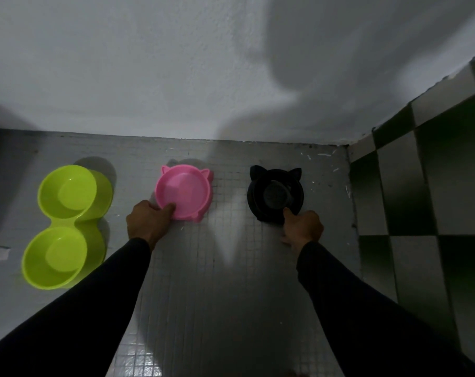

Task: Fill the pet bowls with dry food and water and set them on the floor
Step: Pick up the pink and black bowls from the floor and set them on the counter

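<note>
Left hand (149,221) fingers pinch pink cat-ear bowl (183,191) rim; right hand (301,227) fingers pinch black cat-ear bowl (274,194) rim; both on tiled floor (231,268).

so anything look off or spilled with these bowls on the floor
Nothing spilled or knocked over. The green double bowl, pink bowl and black bowl all sit flat on the grey tiled floor, and the green and pink look empty. The left hand grips the pink rim; the right hand the black one. Only white flecks near the corner.
</note>
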A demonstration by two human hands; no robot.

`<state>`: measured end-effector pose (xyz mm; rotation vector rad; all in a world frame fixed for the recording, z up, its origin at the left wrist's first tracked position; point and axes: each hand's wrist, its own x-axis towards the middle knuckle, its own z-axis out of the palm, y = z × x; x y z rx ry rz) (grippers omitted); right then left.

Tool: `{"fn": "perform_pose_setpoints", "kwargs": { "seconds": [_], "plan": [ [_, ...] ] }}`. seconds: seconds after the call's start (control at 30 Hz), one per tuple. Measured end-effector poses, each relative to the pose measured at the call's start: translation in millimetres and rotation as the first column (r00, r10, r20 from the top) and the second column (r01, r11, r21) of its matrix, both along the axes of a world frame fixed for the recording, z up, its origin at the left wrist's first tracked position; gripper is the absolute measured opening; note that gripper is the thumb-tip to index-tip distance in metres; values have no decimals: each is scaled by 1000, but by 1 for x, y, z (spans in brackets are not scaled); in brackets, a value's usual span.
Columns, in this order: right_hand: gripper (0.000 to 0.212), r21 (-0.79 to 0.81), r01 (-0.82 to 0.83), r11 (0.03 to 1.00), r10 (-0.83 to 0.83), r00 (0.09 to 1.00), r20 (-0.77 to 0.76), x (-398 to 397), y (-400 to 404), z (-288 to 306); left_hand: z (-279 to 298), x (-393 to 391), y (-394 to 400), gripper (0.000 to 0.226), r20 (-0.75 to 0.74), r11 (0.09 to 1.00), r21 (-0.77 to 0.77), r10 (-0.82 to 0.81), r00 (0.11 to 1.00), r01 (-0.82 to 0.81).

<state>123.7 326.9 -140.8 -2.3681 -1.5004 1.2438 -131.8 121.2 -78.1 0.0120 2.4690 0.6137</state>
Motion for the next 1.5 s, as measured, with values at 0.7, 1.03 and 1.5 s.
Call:
{"fn": "perform_pose_setpoints", "kwargs": {
  "seconds": [0.7,1.03,1.5],
  "plan": [
    [11,-165,356,920,-392,829,-398,-19,-10,79,19,19,13,27,-5,972,161,175,985,-172],
    [62,-248,484,839,-522,590,-616,-28,-38,113,52,42,6,74,451,680,534,273,850,-502],
    [66,-264,390,882,-460,590,-664,-31,-67,194,114,65,-5,61,594,542,587,216,775,-602]
  ]
}}
